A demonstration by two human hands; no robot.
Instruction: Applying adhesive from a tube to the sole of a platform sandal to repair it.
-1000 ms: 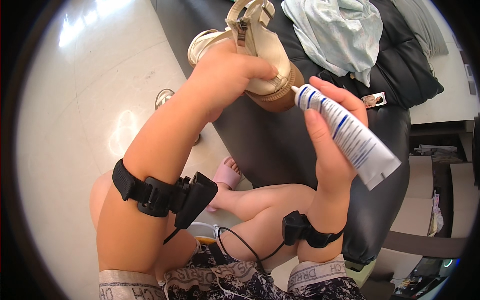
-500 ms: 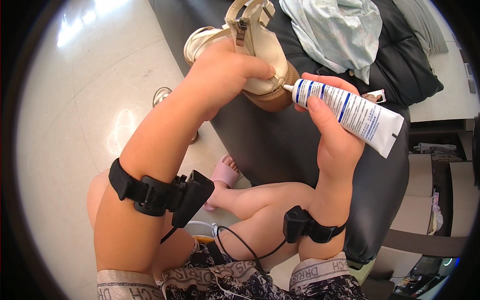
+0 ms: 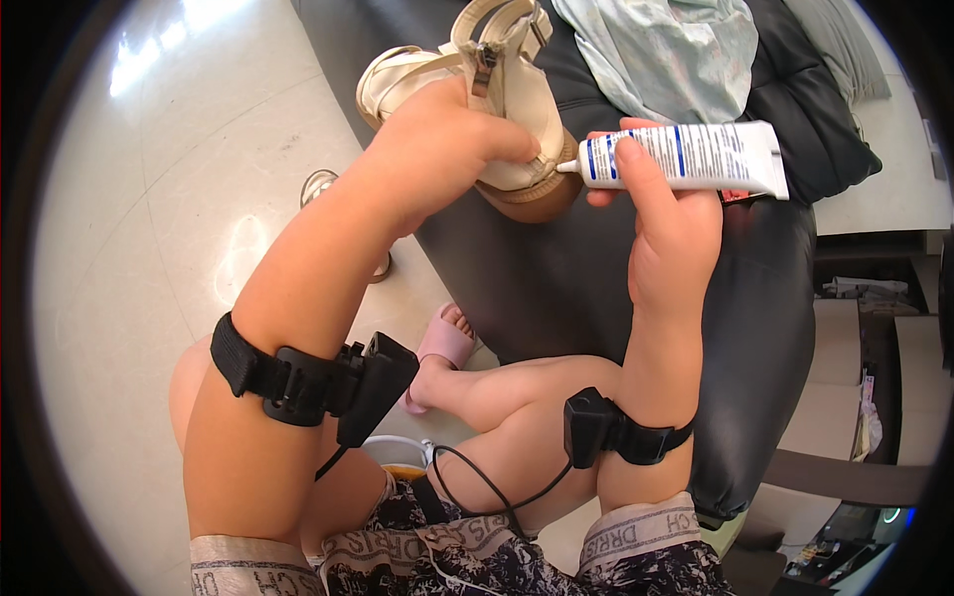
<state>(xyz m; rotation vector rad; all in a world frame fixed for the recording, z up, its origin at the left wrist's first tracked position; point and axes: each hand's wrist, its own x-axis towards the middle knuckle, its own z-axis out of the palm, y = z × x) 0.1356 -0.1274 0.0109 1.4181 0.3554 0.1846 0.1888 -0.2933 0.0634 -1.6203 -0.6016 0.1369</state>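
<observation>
A cream sandal [image 3: 529, 119] with a tan sole and a buckled strap is held over the black sofa by my left hand [image 3: 447, 134], whose thumb presses beside the rear edge. My right hand [image 3: 661, 189] grips a white squeeze tube [image 3: 706, 157] with blue bands, thumb on top and fingers beneath. The tube lies nearly level. Its narrow white nozzle points left and meets the sandal where the upper joins the sole. Whether anything comes out of the tip is too small to tell.
Black leather sofa [image 3: 596, 288] fills the middle, with a pale patterned cloth [image 3: 666, 55] and grey cushion [image 3: 845, 45] on it. Another sandal [image 3: 318, 186] stands on the tiled floor [image 3: 139, 248], partly behind my left arm. An open shelf unit [image 3: 835, 377] is at the right.
My right hand has turned the tube from slanting down rightward to nearly level, its back end swinging up. The nozzle stays at the sandal's edge. My left hand has barely moved.
</observation>
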